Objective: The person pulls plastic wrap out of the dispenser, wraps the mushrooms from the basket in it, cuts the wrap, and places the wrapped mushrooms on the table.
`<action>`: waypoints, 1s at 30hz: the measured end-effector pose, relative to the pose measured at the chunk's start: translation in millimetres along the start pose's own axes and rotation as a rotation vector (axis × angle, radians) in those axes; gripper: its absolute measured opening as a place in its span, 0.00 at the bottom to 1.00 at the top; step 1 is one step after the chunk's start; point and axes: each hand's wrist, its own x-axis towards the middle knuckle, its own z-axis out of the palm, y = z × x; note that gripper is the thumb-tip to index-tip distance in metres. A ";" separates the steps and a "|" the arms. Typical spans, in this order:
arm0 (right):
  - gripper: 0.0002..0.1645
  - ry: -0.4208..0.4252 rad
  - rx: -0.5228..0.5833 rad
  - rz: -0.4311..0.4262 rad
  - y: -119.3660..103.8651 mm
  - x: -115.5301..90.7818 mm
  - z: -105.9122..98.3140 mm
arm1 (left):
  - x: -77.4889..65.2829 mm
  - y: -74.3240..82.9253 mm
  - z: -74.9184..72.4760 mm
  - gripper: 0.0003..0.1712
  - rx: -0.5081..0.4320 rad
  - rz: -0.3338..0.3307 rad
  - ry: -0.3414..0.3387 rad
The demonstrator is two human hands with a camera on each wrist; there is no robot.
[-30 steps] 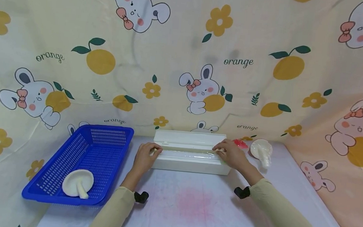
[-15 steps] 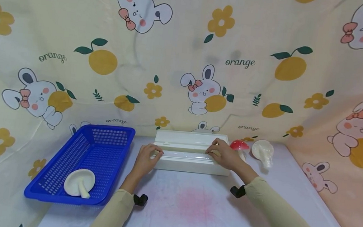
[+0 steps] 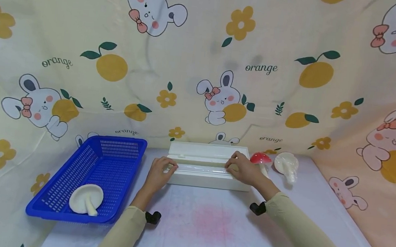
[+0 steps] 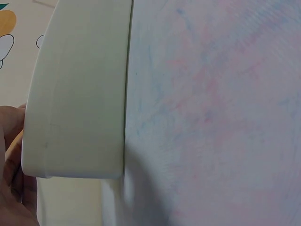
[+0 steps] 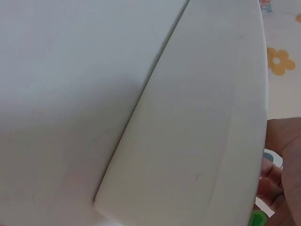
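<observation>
A long white cling film dispenser (image 3: 210, 182) stands at the back middle of the table, its lid (image 3: 206, 150) raised behind it. Clear, shiny cling film (image 3: 202, 168) stretches along its opening between both hands. At the left end my left hand (image 3: 158, 173) pinches the film, thumb against fingertips. My right hand (image 3: 245, 169) does the same nearer the right end, fingers bent over the opening. Each wrist view is mostly filled by the dispenser's front wall, hiding the fingertips. A small green piece (image 5: 257, 218) shows by the right fingers in the right wrist view.
To the left, a blue basket (image 3: 131, 172) holds a white mushroom (image 3: 86, 199). Right of the dispenser stand a red-capped mushroom (image 3: 260, 158), partly behind the right hand, and a glossy white one (image 3: 286, 163). A patterned cloth (image 3: 190, 52) hangs behind the white table (image 3: 205, 238).
My right hand has shifted left along the dispenser, uncovering more of the red-capped mushroom. The left hand has stayed at the left end. Over the last half second almost nothing has moved.
</observation>
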 end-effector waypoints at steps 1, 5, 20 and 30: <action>0.06 0.003 0.003 0.005 0.1 0.4 -0.1 | 0.1 0.0 0.3 0.04 0.002 0.002 0.005; 0.04 0.026 0.010 0.008 0.0 0.6 -0.8 | 0.8 0.6 1.5 0.04 0.001 0.002 0.027; 0.05 0.018 0.017 -0.051 0.7 -2.7 -5.0 | 6.4 10.9 0.3 0.07 0.019 -0.118 0.059; 0.09 -0.039 0.062 -0.016 8.6 -8.4 -12.5 | 9.1 7.5 1.1 0.06 0.021 -0.116 0.059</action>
